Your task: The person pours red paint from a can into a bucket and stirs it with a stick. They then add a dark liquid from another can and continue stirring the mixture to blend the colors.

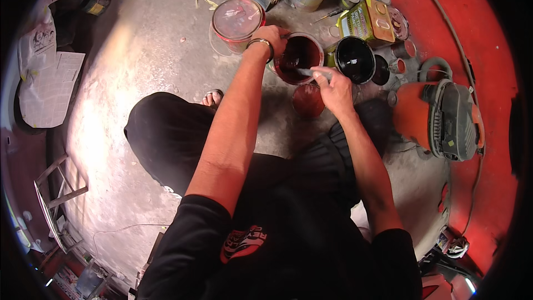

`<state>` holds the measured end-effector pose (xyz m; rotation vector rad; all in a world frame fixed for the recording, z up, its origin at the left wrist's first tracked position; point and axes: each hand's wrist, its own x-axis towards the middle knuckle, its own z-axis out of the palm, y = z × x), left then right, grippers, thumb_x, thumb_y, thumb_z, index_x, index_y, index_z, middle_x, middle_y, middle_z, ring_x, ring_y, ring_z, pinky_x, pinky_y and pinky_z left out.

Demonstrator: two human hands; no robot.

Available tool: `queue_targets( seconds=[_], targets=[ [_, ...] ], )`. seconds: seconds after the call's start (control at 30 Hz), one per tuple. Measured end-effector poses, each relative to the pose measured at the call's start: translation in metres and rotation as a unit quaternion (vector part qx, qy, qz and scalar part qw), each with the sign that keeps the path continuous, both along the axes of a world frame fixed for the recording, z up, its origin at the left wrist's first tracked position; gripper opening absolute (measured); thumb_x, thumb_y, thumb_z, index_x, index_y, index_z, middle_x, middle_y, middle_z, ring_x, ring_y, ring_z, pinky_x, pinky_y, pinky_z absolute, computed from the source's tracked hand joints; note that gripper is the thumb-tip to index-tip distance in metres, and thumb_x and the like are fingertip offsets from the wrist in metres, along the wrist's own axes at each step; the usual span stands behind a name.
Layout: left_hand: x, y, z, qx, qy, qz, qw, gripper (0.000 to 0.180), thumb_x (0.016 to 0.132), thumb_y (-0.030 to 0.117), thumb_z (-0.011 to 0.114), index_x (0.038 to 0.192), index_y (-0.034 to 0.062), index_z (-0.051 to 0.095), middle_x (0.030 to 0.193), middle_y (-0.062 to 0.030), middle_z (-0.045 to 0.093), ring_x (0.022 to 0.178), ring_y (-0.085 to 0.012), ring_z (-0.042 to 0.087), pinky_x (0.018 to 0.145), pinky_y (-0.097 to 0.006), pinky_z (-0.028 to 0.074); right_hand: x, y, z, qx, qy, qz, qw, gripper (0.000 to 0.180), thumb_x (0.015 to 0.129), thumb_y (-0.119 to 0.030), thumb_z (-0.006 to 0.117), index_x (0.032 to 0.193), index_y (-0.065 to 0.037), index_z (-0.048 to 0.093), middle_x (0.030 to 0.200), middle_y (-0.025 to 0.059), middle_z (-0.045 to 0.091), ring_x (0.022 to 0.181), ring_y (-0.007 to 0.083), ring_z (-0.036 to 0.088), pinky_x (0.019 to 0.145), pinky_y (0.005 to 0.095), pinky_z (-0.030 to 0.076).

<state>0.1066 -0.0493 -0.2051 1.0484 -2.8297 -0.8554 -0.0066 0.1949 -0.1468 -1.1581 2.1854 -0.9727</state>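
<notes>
Dark red paint fills the open can (300,58) that stands on the concrete floor (144,50) far ahead of the knees, and its far-left rim is gripped by the left hand (272,38). A stirring stick (307,71) dipped into the paint is clenched in the right hand (333,86). A lidded red-rimmed can (237,20) stands just left, a black can (355,59) just right, and an orange machine (444,119) further right.

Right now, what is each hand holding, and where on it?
Left hand grips the dark red paint can by its far rim. Right hand holds a stir stick by its upper end.
</notes>
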Motion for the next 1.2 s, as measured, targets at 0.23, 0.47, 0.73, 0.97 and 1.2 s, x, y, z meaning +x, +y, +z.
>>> queue_targets(
  seconds=[0.23,0.47,0.73,0.97,1.2],
  targets=[
    [-0.008,0.007,0.027,0.069,-0.032,0.013,0.997,0.044,0.095,0.028,0.066,0.14,0.0267,0.07,0.105,-0.0169,0.078,0.086,-0.0305,0.075,0.085,-0.042,0.06,-0.007,0.004,-0.015,-0.043,0.01,-0.043,0.998,0.022,0.099,-0.022,0.07,0.116,-0.012,0.079,0.109,0.0164,0.076,0.1,0.0356,0.073,0.09,0.0415,0.056],
    [-0.007,0.006,0.026,0.072,-0.033,0.014,0.997,0.045,0.097,0.027,0.067,0.142,0.0283,0.069,0.095,-0.0164,0.079,0.071,-0.0267,0.076,0.076,-0.041,0.062,-0.007,0.002,-0.019,-0.08,0.038,-0.055,0.995,0.021,0.099,-0.02,0.07,0.116,-0.011,0.079,0.107,0.0162,0.076,0.1,0.0347,0.073,0.09,0.0415,0.056],
    [-0.007,0.003,0.018,0.079,-0.032,0.011,0.996,0.046,0.097,0.026,0.067,0.143,0.0282,0.068,0.094,-0.0148,0.08,0.067,-0.0243,0.076,0.07,-0.039,0.062,-0.005,0.008,-0.016,-0.006,-0.001,-0.048,0.999,0.021,0.099,-0.021,0.07,0.115,-0.01,0.08,0.106,0.0166,0.078,0.098,0.0347,0.074,0.089,0.0411,0.055],
    [-0.008,0.005,0.023,0.104,-0.04,0.026,0.993,0.046,0.097,0.025,0.067,0.143,0.0274,0.068,0.092,-0.0144,0.08,0.066,-0.0232,0.076,0.07,-0.038,0.063,-0.011,0.008,-0.016,-0.019,0.016,-0.031,0.999,0.021,0.099,-0.02,0.071,0.116,-0.011,0.079,0.109,0.0166,0.077,0.098,0.0353,0.073,0.088,0.0406,0.055],
    [-0.007,0.007,0.024,0.081,-0.044,0.018,0.996,0.045,0.097,0.026,0.067,0.142,0.0277,0.069,0.094,-0.0155,0.08,0.069,-0.0241,0.076,0.072,-0.039,0.062,-0.012,0.007,-0.017,-0.029,0.047,-0.034,0.998,0.02,0.099,-0.018,0.069,0.116,-0.011,0.079,0.11,0.0157,0.076,0.099,0.0343,0.073,0.088,0.0411,0.055]
  ],
)
